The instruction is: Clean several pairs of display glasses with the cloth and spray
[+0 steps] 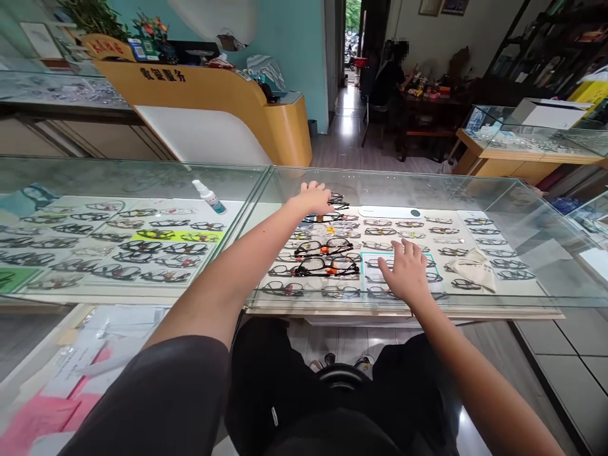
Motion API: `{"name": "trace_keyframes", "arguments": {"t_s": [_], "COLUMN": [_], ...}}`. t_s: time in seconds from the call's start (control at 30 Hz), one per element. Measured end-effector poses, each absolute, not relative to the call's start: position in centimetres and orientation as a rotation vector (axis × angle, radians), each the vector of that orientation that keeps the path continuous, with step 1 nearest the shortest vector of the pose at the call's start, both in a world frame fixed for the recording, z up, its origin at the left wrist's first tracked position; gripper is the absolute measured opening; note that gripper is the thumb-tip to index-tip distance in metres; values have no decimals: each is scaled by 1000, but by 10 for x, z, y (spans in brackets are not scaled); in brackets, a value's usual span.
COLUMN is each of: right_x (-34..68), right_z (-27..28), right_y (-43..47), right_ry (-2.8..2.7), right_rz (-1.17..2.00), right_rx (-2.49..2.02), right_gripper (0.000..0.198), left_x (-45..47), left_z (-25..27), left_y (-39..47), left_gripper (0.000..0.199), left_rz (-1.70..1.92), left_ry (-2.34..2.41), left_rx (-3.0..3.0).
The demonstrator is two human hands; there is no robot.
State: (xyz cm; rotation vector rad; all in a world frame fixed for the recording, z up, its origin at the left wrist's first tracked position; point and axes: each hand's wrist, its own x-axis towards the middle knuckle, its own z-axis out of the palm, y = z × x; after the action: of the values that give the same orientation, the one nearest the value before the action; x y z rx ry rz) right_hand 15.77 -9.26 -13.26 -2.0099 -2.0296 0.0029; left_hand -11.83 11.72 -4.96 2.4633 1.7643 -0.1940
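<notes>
Several dark-framed eyeglasses lie in a column on the glass counter top, with a large black pair of eyeglasses nearest me and another black pair just beyond it. My left hand reaches to the far end of this column. Its fingers are bent at the farthest eyeglasses and seem to grip their left side; the contact is partly hidden. My right hand rests with fingers spread over the counter glass, right of the column, holding nothing. Below it shows a blue-edged display sheet.
Rows of eyeglasses fill the glass display case. A spray bottle is at left, a beige cloth at right. An open drawer with papers is at lower left. Beyond stand a cashier desk and a seated person.
</notes>
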Motion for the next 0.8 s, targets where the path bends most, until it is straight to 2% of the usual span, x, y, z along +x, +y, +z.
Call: {"name": "trace_keyframes", "arguments": {"t_s": [0.1,0.13,0.2,0.27,0.33,0.37,0.43,0.5,0.57,0.67,0.8], "right_x": [161,162,163,164,165,165,168,171,174,177,178], "right_z": [-135,-136,-136,-136,-134,-134,-134,-136,-140,-146,-150], "right_y": [-92,-92,-91,-91,-92,-93,-95,-95,-93,-90,-93], "right_ry": [-2021,-2021,-2025,-2036,-2051,-2058,-2065,-2057,-2041,-2001,-1955], "right_rz": [-24,-31,-38,-36,-29,-25,-18,-17,-19,-16,22], "right_rx": [-1992,-1994,-2007,-2015,-2015,-2017,-2027,-2034,-2031,-2032,-2026], "right_gripper": [68,68,70,72,75,77,82,88,93,93,94], "left_x": [-123,-125,-134,-147,-168,-181,-212,-250,-293,-362,-442], "left_z": [-38,-30,-10,9,17,13,-13,-57,-107,-159,-175], "left_y": [77,56,3,-58,-116,-142,-181,-207,-223,-228,-198], "left_gripper": [84,83,72,52,26,21,24,37,44,51,55], "left_rz": [118,230,386,418,241,107,-130,-280,-321,-18,487], "left_ry": [1721,1655,1494,1303,1081,985,844,828,888,1345,1821], "left_rx": [2551,2587,2625,2594,2434,2302,1992,1671,1380,989,848]}}
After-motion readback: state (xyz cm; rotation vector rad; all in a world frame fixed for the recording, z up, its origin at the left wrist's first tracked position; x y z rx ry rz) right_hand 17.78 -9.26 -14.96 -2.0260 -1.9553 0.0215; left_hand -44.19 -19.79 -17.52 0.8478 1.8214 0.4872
